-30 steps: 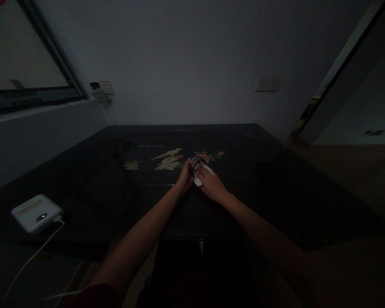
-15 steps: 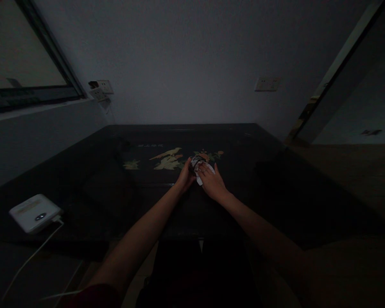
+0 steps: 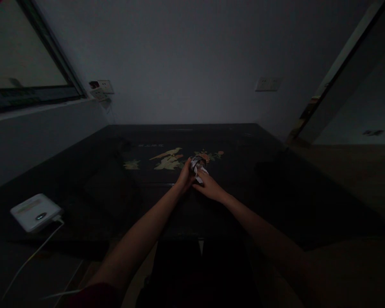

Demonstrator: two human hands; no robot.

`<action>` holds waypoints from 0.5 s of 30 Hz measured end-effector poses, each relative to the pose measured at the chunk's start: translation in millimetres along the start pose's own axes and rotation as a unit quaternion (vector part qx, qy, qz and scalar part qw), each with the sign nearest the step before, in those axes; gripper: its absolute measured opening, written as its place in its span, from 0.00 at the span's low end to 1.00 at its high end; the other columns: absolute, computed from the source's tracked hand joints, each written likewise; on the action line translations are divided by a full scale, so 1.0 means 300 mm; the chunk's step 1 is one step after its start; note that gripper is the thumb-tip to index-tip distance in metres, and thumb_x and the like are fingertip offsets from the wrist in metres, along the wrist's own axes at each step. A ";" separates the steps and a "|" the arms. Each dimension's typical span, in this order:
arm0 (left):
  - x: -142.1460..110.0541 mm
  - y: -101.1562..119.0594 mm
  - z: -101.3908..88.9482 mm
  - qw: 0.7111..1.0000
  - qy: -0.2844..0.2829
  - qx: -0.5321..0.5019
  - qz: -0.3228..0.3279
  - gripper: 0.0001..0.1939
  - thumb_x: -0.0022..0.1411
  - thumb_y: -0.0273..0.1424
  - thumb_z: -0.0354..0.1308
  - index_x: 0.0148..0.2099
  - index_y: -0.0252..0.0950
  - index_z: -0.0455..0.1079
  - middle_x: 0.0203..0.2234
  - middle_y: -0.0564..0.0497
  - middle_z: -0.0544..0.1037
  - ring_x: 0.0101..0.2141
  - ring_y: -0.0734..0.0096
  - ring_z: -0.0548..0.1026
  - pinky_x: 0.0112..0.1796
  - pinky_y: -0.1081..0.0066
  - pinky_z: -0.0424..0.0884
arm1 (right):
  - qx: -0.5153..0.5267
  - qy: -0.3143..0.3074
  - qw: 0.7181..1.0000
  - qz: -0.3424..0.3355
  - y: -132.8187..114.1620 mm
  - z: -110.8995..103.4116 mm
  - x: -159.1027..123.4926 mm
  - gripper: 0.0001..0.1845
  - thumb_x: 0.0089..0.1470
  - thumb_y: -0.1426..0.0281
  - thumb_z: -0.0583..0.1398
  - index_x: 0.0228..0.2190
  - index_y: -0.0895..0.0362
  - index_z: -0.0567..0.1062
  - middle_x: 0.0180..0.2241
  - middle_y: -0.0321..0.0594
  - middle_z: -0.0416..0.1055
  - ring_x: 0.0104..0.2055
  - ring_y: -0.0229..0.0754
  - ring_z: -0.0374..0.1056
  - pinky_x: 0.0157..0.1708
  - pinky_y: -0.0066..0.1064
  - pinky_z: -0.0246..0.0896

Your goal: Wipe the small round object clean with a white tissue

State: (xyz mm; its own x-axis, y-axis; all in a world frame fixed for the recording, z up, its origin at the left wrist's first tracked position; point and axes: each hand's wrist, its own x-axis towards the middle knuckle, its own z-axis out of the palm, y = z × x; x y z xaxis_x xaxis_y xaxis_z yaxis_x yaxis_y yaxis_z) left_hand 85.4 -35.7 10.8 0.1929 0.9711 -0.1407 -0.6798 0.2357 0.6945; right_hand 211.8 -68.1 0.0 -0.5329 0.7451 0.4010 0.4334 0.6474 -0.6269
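Over the dark table (image 3: 167, 205), my left hand (image 3: 185, 179) is wrapped round the left side of a small, dark, shiny rounded object (image 3: 198, 160); its exact kind is too dim to make out. My right hand (image 3: 208, 186) has its fingers closed on a white tissue (image 3: 200, 173), pressed against the near side of that object. Part of the tissue hangs below the fingers. Both hands are close together, nearly touching, and partly hide the object.
A white box-shaped device (image 3: 35, 212) with a white cable (image 3: 35, 252) sits at the table's left. Bird and flower pictures (image 3: 168, 160) decorate the tabletop. Wall sockets (image 3: 268, 84) are behind, a window (image 3: 22, 51) is at upper left.
My right hand has shifted slightly down and left, its fingers now bunched rather than spread flat over the tissue. The tissue looks more gathered. My left hand stays nearly still.
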 end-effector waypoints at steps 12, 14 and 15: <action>0.006 -0.009 -0.008 1.000 0.005 0.005 0.009 0.20 0.65 0.42 0.51 0.42 0.31 0.74 0.33 0.46 0.80 0.35 0.67 0.78 0.44 0.69 0.71 | 0.283 0.009 0.956 0.077 -0.010 0.003 0.015 0.29 0.49 0.65 0.62 0.52 0.57 0.65 0.45 0.42 0.72 0.45 0.44 0.69 0.46 0.35 0.65; 0.000 -0.005 -0.003 1.000 0.014 0.008 0.004 0.20 0.66 0.42 0.49 0.42 0.31 0.74 0.32 0.46 0.80 0.33 0.68 0.78 0.43 0.69 0.72 | 0.256 0.020 0.963 0.076 -0.006 0.008 0.014 0.27 0.49 0.66 0.62 0.51 0.58 0.66 0.45 0.44 0.71 0.45 0.44 0.69 0.45 0.35 0.65; -0.001 -0.004 -0.001 1.000 0.017 0.009 0.000 0.20 0.66 0.42 0.48 0.41 0.31 0.74 0.32 0.45 0.80 0.33 0.68 0.78 0.42 0.69 0.72 | 0.232 0.025 0.970 0.072 -0.004 0.011 0.013 0.26 0.49 0.66 0.62 0.50 0.58 0.67 0.45 0.44 0.71 0.45 0.44 0.68 0.45 0.35 0.65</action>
State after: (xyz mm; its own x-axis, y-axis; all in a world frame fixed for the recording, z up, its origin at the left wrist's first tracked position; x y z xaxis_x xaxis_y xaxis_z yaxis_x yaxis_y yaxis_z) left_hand 85.9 -36.3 9.7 0.1679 0.9719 -0.1648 -0.6667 0.2351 0.7072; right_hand 206.8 -66.5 0.2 -0.4497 0.8372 0.3113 0.1214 0.4026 -0.9073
